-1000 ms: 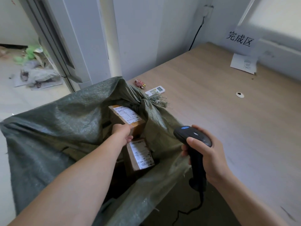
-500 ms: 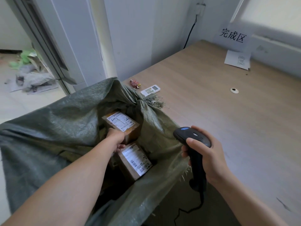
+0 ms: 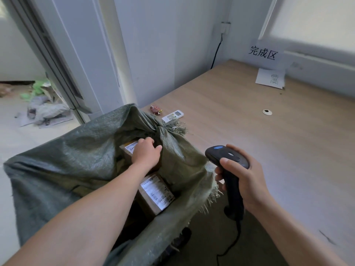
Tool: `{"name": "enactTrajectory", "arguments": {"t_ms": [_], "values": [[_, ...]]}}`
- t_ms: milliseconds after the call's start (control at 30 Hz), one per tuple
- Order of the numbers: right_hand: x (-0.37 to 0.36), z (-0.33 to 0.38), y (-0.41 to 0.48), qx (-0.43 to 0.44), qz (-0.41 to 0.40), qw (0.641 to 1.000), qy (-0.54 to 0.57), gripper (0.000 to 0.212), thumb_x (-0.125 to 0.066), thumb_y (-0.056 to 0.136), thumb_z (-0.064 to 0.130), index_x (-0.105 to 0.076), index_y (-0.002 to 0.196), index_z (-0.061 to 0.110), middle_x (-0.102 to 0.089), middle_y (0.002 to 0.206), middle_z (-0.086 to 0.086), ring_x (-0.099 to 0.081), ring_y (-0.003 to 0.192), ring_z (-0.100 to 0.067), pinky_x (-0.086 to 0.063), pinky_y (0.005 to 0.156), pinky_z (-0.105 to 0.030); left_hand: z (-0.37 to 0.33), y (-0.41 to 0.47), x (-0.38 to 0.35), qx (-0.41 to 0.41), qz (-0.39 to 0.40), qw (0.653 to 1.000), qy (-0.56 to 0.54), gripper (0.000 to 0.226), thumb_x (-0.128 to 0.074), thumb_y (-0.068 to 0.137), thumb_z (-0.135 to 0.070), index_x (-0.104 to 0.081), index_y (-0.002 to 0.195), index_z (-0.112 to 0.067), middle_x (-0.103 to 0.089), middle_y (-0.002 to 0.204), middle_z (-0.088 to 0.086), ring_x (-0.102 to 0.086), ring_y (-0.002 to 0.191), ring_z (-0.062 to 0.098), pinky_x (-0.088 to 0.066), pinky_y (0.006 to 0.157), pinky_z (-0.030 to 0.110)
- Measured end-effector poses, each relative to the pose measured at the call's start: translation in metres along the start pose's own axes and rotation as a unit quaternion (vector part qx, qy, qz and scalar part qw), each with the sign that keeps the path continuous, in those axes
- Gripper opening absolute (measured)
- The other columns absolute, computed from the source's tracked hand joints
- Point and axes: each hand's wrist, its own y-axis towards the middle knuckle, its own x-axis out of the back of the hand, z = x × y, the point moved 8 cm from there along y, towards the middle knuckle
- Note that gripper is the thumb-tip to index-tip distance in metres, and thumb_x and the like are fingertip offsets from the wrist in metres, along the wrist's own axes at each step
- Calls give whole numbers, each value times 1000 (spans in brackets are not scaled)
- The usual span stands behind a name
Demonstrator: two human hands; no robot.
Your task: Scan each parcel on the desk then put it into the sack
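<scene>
Inside the sack (image 3: 76, 160), at 9 o'clock from the scanner (image 3: 227, 158), the left hand (image 3: 147, 153) curls over a parcel (image 3: 130, 149); the right hand (image 3: 247, 183) is clamped on the scanner. Let go carelessly, the parcel may slide off the lower parcel (image 3: 156, 192) or snag the sack's fold. Label up, its long axis seems to run 10 to 4 o'clock.

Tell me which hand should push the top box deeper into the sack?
Probably left. The left hand is on the top box inside the sack; the right hand grips the scanner.
</scene>
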Motion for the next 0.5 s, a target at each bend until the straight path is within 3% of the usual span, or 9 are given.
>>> {"name": "enactTrajectory", "arguments": {"t_ms": [233, 500], "values": [[85, 41, -44, 41, -37, 998, 9, 62, -74, 71, 23, -61, 131, 17, -68, 75, -20, -65, 63, -33, -46, 50, -34, -143, -73, -4, -220, -13, 972, 77, 40, -53, 100, -35, -60, 129, -8, -56, 134, 12, -52, 123, 30, -44, 102, 40], [244, 91, -128, 97, -126, 987, 10, 61, -75, 70, 25, -61, 129, 18, -71, 76, -18, -67, 64, -32, -46, 54, -35, -305, -203, -53, -361, -12, 928, 97, 43, -50, 102, -39, -56, 135, -13, -55, 139, 6, -54, 122, 29, -44, 93, 37]]}}
